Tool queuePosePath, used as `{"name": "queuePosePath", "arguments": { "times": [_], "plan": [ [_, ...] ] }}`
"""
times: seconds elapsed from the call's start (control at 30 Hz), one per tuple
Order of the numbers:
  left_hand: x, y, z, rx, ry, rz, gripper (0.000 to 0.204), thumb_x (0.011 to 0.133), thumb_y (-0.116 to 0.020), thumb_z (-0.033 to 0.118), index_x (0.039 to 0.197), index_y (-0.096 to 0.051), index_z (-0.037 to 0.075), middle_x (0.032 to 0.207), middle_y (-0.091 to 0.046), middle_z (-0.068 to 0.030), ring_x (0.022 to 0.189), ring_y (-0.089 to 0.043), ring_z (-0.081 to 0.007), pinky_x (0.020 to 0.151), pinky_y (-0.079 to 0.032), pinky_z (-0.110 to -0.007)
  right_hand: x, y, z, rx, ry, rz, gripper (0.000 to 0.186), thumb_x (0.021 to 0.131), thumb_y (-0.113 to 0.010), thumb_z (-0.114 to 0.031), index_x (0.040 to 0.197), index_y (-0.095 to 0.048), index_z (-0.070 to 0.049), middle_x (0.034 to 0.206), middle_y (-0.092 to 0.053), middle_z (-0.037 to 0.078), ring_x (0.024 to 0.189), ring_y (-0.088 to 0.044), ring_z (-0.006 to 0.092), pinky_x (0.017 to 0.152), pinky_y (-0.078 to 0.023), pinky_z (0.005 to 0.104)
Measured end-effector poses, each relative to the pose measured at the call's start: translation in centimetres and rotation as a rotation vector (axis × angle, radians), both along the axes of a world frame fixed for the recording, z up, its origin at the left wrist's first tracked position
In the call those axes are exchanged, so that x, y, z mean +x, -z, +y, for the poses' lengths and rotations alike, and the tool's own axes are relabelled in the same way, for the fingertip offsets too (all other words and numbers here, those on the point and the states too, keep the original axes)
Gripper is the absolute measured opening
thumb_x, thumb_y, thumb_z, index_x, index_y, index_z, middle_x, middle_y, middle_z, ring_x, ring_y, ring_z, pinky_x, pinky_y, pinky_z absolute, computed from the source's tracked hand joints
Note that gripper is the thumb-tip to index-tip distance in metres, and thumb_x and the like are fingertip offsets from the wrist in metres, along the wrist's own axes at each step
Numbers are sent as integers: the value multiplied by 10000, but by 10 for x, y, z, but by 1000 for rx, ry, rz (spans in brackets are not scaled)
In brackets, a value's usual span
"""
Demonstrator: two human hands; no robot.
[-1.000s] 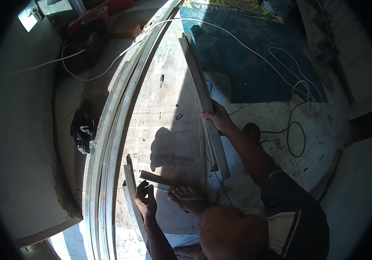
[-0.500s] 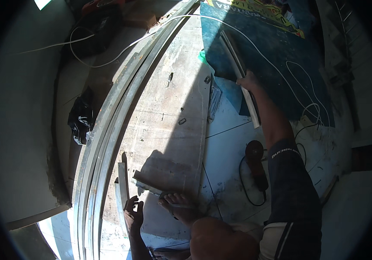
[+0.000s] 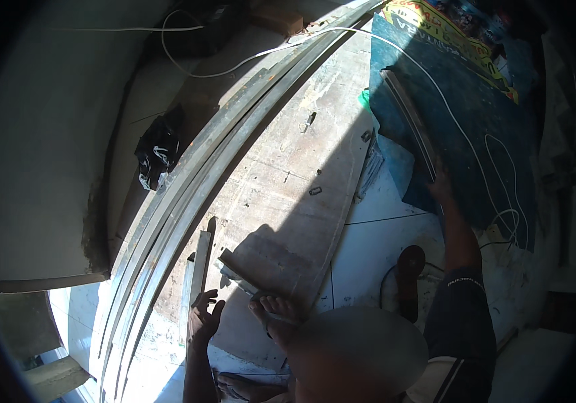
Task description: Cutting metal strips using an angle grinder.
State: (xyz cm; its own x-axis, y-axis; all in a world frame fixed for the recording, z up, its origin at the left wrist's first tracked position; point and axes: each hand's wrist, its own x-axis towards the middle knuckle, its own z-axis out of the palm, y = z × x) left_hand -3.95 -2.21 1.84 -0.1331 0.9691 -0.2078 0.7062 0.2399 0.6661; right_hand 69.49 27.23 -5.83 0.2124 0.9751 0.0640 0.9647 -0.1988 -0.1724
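My right hand is stretched far out to the right and rests on the end of a long grey metal bar that lies on a dark blue sheet. My left hand is low by my knee, fingers spread, touching the near end of a short pale bar lying on the wooden board. A second short bar lies slanted beside it, close to my bare foot.
Long curved-looking metal rails run along the board's left edge. A black bag lies left of them. White cable crosses the blue sheet. A round dark tool sits on the white tiled floor.
My right hand has carried the long bar away from the board, rightward and farther off, onto the blue sheet. My left hand stays by the short bars.
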Motion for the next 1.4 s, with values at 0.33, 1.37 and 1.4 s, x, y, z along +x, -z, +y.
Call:
{"name": "queuePosePath", "arguments": {
  "times": [0.33,1.37,1.4],
  "plan": [
    [-47,1,3,105,-3,89,331,875,-763,138,1162,-655,14,1049,-711,-182,912,-716,-325,771,-567,-402,-39,-37,-33,-239,265,15,1051,818,-814,-370,1610,-170,-118,1484,-403,310,1341,-459,484,1132,-395,512],
    [-196,50,-54,140,-55,412,554,913,-609,626,1037,-570,87,873,-669,-151,717,-683,-377,568,-526,-483,-565,-156,-77,13,-1201,106,806,852,-732,-288,1542,-359,-102,1507,-366,255,1350,-382,464,1113,-343,526],
    [-194,48,-69,121,-52,403,550,923,-595,622,1066,-561,91,897,-674,-139,731,-686,-373,571,-526,-486,-563,-157,-70,39,-1222,-43,889,796,-780,-258,1552,-341,-102,1531,-334,248,1380,-344,459,1127,-321,541]
  ]
}}
